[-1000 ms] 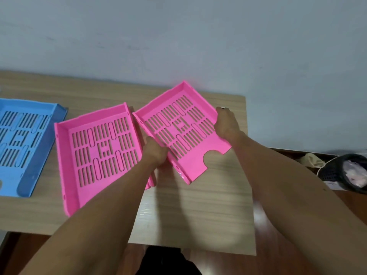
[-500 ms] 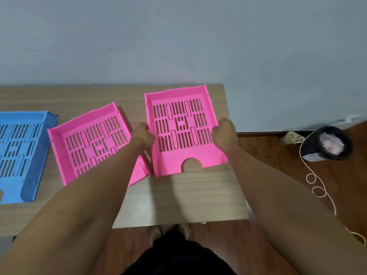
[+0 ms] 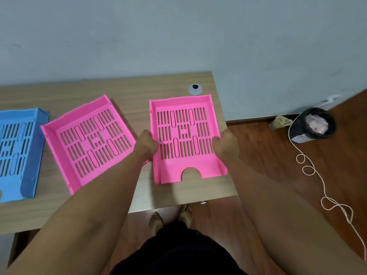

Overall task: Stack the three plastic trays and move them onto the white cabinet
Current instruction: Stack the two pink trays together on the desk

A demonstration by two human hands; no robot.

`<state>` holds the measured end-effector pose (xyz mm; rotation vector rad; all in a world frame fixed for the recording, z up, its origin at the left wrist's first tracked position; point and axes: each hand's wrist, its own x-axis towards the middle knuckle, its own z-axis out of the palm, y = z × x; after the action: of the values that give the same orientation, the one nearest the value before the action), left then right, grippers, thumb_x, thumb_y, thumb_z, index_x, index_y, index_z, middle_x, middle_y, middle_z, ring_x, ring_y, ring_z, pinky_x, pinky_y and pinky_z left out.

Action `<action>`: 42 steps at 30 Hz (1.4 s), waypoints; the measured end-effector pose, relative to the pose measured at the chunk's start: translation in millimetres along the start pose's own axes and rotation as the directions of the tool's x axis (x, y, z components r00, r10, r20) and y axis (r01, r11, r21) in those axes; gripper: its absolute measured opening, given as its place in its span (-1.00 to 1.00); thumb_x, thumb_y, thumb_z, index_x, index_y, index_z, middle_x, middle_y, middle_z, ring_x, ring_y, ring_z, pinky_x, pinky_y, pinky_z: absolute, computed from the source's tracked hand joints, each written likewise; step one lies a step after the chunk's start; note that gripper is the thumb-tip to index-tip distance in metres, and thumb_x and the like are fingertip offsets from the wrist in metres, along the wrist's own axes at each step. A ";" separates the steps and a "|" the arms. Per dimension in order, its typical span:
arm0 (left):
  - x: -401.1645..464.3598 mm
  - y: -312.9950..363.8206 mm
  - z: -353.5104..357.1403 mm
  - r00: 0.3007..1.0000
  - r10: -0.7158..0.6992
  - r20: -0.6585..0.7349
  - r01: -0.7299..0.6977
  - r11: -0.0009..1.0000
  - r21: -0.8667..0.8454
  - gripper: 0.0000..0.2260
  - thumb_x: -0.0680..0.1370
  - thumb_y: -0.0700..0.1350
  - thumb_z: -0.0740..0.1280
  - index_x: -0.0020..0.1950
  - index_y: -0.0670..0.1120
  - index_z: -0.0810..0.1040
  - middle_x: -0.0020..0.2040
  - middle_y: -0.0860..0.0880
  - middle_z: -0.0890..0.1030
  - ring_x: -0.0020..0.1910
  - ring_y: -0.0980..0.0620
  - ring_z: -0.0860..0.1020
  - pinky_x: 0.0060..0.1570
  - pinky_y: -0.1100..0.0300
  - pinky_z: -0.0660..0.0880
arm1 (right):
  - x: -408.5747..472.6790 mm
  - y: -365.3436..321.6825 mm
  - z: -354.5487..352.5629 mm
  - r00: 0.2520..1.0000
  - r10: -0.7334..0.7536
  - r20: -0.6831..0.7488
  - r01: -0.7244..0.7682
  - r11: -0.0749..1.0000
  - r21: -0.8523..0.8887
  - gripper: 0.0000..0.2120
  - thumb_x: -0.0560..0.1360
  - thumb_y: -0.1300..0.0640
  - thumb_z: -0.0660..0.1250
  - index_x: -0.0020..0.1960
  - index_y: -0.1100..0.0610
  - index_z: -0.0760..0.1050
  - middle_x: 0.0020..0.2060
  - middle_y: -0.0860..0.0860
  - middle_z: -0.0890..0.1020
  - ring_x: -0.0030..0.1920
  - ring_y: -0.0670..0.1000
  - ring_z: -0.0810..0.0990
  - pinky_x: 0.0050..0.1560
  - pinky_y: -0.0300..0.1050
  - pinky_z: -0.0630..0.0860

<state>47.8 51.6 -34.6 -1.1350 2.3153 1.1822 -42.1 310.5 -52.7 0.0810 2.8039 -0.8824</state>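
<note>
Pink tray (image 3: 184,135), slotted with a notched front, is clenched at both side walls by each hand's grip.

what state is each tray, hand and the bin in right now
right pink tray: gripped at both side walls, squared to the desk edge, empty, not stacked
left pink tray: flat on the desk, skewed, empty, untouched
blue tray: flat on the desk, partly out of frame, empty
left hand: closed on the right pink tray's left wall
right hand: closed on its right wall
black bin: upright on the floor, holds rubbish
</note>
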 end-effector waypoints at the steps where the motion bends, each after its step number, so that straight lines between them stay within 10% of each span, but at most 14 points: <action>1: -1.9 -1.3 0.8 1.000 0.000 0.006 0.000 1.000 0.008 -0.79 0.59 -0.33 0.26 0.14 -0.11 0.34 -0.08 -0.10 0.51 -0.16 -0.19 0.63 -0.27 -0.13 0.69 | -1.9 1.4 -0.1 1.000 0.001 0.004 -0.001 1.000 -0.006 -0.88 0.57 0.17 0.27 -0.05 0.21 0.38 -0.05 0.20 0.60 -0.08 0.23 0.62 -0.08 0.18 0.64; 17: -9.1 2.5 1.3 1.000 0.016 0.004 -0.016 0.997 0.078 -0.71 0.62 -0.23 0.27 0.33 -0.19 0.34 -0.03 -0.15 0.53 -0.22 -0.17 0.64 -0.41 0.02 0.61 | -2.6 -3.8 -1.7 1.000 -0.009 0.025 0.011 0.996 -0.093 -0.72 0.60 0.14 0.29 0.23 0.29 0.50 0.15 0.20 0.57 0.11 0.22 0.60 0.09 0.20 0.62; 24: -9.5 10.3 -40.6 0.960 0.128 -0.248 -0.040 0.943 0.330 -0.67 0.61 0.02 0.27 0.25 -0.18 0.49 0.12 -0.20 0.62 -0.04 -0.20 0.58 -0.06 -0.01 0.53 | 4.6 -53.2 3.6 0.971 -0.239 0.010 0.239 0.964 -0.112 -0.66 0.61 0.15 0.27 0.36 0.23 0.50 0.25 0.19 0.53 0.19 0.20 0.57 0.19 0.20 0.57; 32: -16.1 -55.8 -93.4 0.915 0.189 -0.357 -0.155 0.980 0.122 -0.55 0.62 -0.11 0.30 0.49 -0.19 0.36 0.32 -0.27 0.57 -0.09 -0.07 0.60 0.02 -0.03 0.58 | -20.2 -132.7 49.3 0.882 -0.427 0.199 0.420 0.904 0.079 -0.66 0.62 0.25 0.26 0.38 0.23 0.47 0.28 0.16 0.56 0.20 0.16 0.58 0.24 0.16 0.56; 35: -24.5 -84.1 -115.4 0.898 0.169 -0.407 -0.156 0.986 0.066 -0.49 0.61 -0.10 0.32 0.53 -0.20 0.33 0.45 -0.24 0.48 0.23 -0.22 0.59 0.26 -0.07 0.49 | -36.0 -160.9 74.5 0.836 -0.476 0.273 0.461 0.879 0.121 -0.64 0.63 0.27 0.25 0.42 0.26 0.45 0.30 0.19 0.57 0.25 0.18 0.58 0.32 0.22 0.53; 42: -33.0 -156.8 -156.7 0.888 0.007 -0.460 -0.023 0.999 -0.029 -0.63 0.56 -0.14 0.27 0.36 -0.20 0.43 0.26 -0.21 0.54 0.23 -0.23 0.56 0.22 -0.22 0.55 | -70.9 -204.2 136.5 0.775 -0.468 0.425 0.459 0.879 0.131 -0.48 0.65 0.24 0.25 0.59 0.22 0.26 0.50 0.21 0.46 0.42 0.22 0.52 0.38 0.09 0.51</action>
<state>201.3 -109.0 -4.9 -1.5546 2.6540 1.0446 28.1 65.4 -32.9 -0.7532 2.3967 -0.8819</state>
